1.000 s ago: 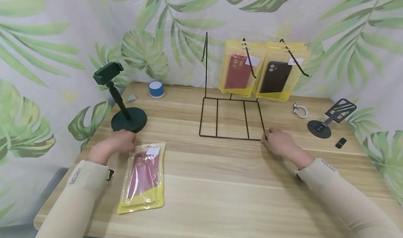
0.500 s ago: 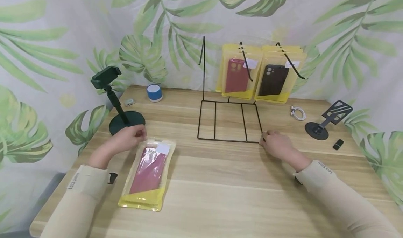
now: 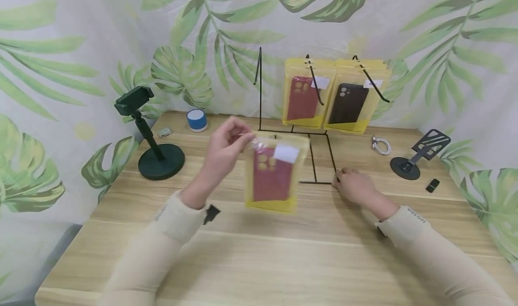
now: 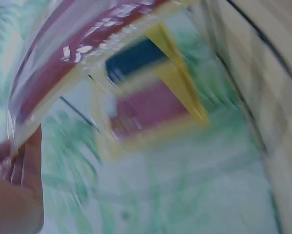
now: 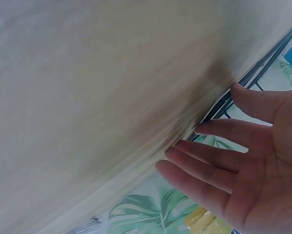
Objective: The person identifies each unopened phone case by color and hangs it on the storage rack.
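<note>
My left hand (image 3: 226, 155) pinches the top left corner of a packaged phone case (image 3: 273, 173), red in a clear and yellow pouch. It hangs above the table before the black wire display rack (image 3: 313, 157), hiding part of its base. In the left wrist view the pouch (image 4: 82, 53) slants across the top, with fingers (image 4: 31, 161) at its corner. My right hand (image 3: 356, 186) holds the front right corner of the rack base between thumb and fingers. In the right wrist view, the thumb (image 5: 255, 102) and index finger lie at the dark wire, other fingers extended.
Pouches with red cases (image 3: 303, 99) and black cases (image 3: 348, 103) hang on two rack hooks; the left hook (image 3: 257, 67) bears none. A green phone stand (image 3: 159, 159) and blue speaker (image 3: 197, 120) stand left. A white cable (image 3: 381, 146), grey stand (image 3: 406, 167) and small black object (image 3: 432, 185) lie right.
My left hand has lifted the packaged phone case off the table's left side and carried it right and up, in front of the rack. My right hand has stayed at the rack corner.
</note>
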Demonstrator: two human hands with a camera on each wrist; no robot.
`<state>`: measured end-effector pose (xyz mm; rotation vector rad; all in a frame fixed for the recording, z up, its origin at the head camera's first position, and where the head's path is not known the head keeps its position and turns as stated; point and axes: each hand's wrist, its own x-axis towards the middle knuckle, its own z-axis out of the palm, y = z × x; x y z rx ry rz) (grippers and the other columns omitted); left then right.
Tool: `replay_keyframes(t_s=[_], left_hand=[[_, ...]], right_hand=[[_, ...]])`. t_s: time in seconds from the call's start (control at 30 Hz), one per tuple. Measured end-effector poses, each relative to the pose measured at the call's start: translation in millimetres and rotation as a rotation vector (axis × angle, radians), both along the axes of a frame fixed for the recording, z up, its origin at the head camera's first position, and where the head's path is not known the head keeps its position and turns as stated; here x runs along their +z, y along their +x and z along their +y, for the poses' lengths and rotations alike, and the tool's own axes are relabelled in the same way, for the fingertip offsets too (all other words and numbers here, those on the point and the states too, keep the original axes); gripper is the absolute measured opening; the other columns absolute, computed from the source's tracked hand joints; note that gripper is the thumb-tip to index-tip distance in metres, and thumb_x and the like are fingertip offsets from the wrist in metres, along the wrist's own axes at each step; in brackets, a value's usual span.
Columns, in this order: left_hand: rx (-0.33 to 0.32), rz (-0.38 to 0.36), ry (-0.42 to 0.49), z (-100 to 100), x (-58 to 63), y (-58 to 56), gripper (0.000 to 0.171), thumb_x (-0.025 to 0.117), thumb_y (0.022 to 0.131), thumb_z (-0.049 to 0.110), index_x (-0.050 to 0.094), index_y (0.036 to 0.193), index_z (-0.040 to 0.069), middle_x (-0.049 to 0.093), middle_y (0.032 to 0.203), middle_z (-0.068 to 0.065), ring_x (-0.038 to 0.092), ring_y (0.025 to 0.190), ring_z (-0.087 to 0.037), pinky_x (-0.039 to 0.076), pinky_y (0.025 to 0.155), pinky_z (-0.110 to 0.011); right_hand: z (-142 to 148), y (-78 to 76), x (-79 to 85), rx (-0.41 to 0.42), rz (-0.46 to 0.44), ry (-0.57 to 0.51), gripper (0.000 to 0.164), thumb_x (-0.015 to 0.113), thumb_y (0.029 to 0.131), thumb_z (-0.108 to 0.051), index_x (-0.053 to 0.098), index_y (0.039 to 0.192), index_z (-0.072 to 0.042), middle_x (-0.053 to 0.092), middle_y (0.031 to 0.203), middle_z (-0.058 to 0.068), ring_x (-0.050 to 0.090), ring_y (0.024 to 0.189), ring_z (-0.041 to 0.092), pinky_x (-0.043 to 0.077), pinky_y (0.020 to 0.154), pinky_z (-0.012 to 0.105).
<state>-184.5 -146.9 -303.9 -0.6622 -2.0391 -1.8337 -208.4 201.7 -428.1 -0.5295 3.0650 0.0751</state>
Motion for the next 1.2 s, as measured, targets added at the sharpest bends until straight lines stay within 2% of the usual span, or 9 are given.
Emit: replay_keyframes(t_s=[0.07,0.17,0.27,0.33,0.53,0.63,0.83,1.03,1.2], left_hand=[[-0.011,0.019,0.050,25.8,7.3,-4.1,0.009,0.063,0.092,-0.006,0.057,0.096,-0.012,0.067,0.085,-0.008,0.058,0.070,-0.004,0.048,0.060,-0.016],[-0.010,0.037,0.053,57.1,14.4,-13.7,0.010,0.064,0.093,-0.002,0.059,0.097,-0.009,0.067,0.092,-0.017,0.066,0.084,-0.010,0.052,0.069,-0.016],[0.009,0.036,0.040,77.7,17.5,-25.1,0.009,0.064,0.094,0.002,0.060,0.097,-0.006,0.068,0.094,-0.018,0.067,0.090,-0.015,0.051,0.071,-0.016],[0.019,0.041,0.050,85.8,18.1,-32.2,0.008,0.063,0.095,0.003,0.060,0.098,-0.005,0.068,0.094,-0.019,0.066,0.086,-0.015,0.049,0.069,-0.017],[0.040,0.063,0.119,95.4,16.0,-49.1,0.009,0.061,0.096,0.003,0.059,0.099,-0.005,0.068,0.095,-0.022,0.058,0.078,-0.003,0.046,0.068,-0.018],[0.057,0.073,0.112,97.6,15.9,-56.0,0.010,0.061,0.097,0.004,0.059,0.099,-0.005,0.069,0.097,-0.021,0.061,0.083,-0.006,0.049,0.071,-0.018],[0.107,0.090,0.042,99.7,14.7,-73.8,0.010,0.061,0.097,0.007,0.060,0.101,-0.003,0.072,0.101,-0.019,0.065,0.084,-0.018,0.049,0.069,-0.017],[0.207,0.106,-0.070,102.0,16.2,-96.4,0.012,0.061,0.099,0.013,0.061,0.102,0.002,0.075,0.107,-0.013,0.059,0.069,-0.016,0.044,0.061,-0.019],[0.263,0.082,-0.129,106.8,20.7,-113.8,0.014,0.059,0.101,0.019,0.061,0.105,0.005,0.074,0.114,-0.009,0.063,0.075,-0.014,0.047,0.066,-0.018]], right_hand=[[0.1,-0.8,-1.6,0.009,0.022,-0.005,0.039,0.060,0.099,-0.030,0.065,0.120,0.003,0.067,0.107,0.021,0.065,0.091,0.038,0.059,0.068,0.053],[-0.4,-2.8,-4.2,0.007,0.030,-0.020,0.038,0.059,0.099,-0.030,0.066,0.117,0.002,0.068,0.107,0.021,0.065,0.091,0.039,0.059,0.068,0.054],[-0.8,-5.3,-5.9,-0.019,0.004,-0.032,0.037,0.056,0.099,-0.031,0.067,0.117,0.000,0.067,0.113,0.021,0.065,0.096,0.040,0.058,0.071,0.056],[-0.5,-6.5,-6.9,-0.036,-0.011,-0.034,0.035,0.055,0.098,-0.029,0.067,0.115,-0.001,0.067,0.114,0.020,0.064,0.096,0.040,0.058,0.071,0.057],[0.6,-6.1,-6.8,-0.037,0.024,-0.036,0.030,0.058,0.098,-0.030,0.068,0.109,-0.004,0.069,0.108,0.018,0.065,0.088,0.038,0.058,0.064,0.055],[1.3,-6.2,-5.2,-0.038,0.020,-0.042,0.031,0.058,0.098,-0.031,0.067,0.111,-0.004,0.069,0.109,0.017,0.066,0.090,0.037,0.058,0.065,0.054],[1.8,-5.3,-3.4,0.002,0.030,-0.027,0.039,0.061,0.098,-0.032,0.067,0.119,0.000,0.068,0.103,0.017,0.066,0.088,0.033,0.059,0.066,0.049],[3.0,-4.1,-2.5,-0.008,0.019,-0.008,0.041,0.061,0.098,-0.031,0.066,0.122,0.001,0.068,0.113,0.021,0.067,0.097,0.036,0.060,0.072,0.051],[4.0,-3.6,-1.2,-0.015,0.012,0.007,0.042,0.060,0.099,-0.031,0.064,0.125,0.001,0.067,0.116,0.021,0.067,0.098,0.037,0.060,0.071,0.051]])
